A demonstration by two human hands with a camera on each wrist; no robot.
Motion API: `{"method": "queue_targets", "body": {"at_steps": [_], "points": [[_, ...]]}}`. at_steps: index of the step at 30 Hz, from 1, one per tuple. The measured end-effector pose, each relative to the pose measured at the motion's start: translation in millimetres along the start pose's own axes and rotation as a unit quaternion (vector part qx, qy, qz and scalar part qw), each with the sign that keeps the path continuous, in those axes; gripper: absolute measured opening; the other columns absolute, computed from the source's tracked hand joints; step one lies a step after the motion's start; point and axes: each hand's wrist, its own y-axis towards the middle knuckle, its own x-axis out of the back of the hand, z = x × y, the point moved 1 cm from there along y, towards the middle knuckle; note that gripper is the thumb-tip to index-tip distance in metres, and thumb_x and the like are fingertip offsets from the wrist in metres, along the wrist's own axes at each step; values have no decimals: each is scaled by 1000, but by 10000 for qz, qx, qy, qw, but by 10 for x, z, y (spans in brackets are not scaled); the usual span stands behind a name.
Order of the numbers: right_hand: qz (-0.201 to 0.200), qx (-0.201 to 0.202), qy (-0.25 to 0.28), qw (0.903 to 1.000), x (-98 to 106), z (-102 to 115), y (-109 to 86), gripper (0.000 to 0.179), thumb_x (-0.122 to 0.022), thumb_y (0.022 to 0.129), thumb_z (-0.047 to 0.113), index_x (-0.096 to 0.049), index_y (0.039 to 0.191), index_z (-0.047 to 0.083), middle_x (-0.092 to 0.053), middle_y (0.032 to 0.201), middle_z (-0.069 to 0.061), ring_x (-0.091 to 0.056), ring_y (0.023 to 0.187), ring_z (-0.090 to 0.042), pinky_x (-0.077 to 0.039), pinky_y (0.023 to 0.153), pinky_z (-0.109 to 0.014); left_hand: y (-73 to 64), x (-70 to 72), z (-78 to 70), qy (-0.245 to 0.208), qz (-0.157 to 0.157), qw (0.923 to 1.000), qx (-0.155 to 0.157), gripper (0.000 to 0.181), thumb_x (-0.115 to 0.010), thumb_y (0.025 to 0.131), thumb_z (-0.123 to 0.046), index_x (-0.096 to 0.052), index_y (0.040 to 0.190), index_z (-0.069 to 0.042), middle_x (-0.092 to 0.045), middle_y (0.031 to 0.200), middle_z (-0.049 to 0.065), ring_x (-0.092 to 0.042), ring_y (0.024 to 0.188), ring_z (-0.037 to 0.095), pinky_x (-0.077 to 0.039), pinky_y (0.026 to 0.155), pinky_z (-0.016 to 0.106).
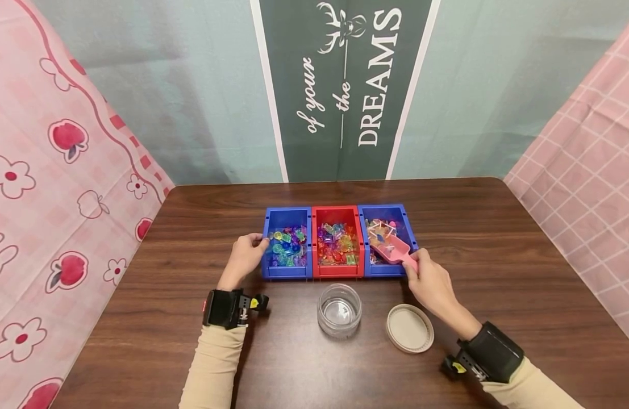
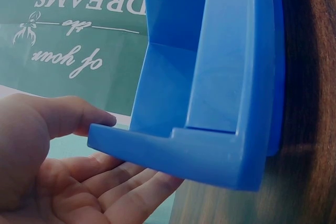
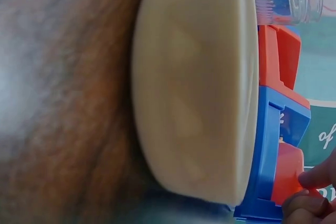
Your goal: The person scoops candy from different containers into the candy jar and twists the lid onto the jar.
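At the left end of a joined row of bins, my left hand (image 1: 244, 260) pinches the side rim of a blue bin (image 1: 288, 217), which holds clear coloured beads. The thumb is at the rim in the left wrist view, with the fingers against the outer wall. My right hand (image 1: 433, 285) grips the handle of a pink scoop (image 1: 398, 250). The scoop's bowl dips into the right blue bin (image 1: 383, 212), among beads and small white sticks. Between the two blue bins stands a red bin (image 1: 336, 215) of mostly warm-coloured beads.
A clear jar (image 1: 340, 319) stands uncovered in front of the red bin. To its right, beneath my right forearm, lies a cream round lid (image 1: 410, 329), large in the right wrist view. Everything rests on a dark wooden table (image 1: 201, 227), with hanging cloths (image 1: 155, 85) around it.
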Motion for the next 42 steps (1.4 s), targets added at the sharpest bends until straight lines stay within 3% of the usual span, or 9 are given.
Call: {"method": "queue_targets", "body": {"at_steps": [18,42], "points": [[-204,75,307,9993,24,-70,-41,16,-62,90,8,-54,100,-1,-46,63,-5,-43,60,-19,-30,56,-28,6,-5,19,-60,87,9999,72,40,-47,100,-22,-55,129,4,-64,121,23,-61,103,26,-53,93,40],[-292,112,475,9984,67,-86,-43,14,-62,90,8,-55,100,0,-47,64,-4,-39,59,-13,-28,54,-24,-5,1,-5,-21,46,10000,67,38,-47,100,-21,-57,127,4,-65,119,23,-61,98,24,-54,90,39]]}}
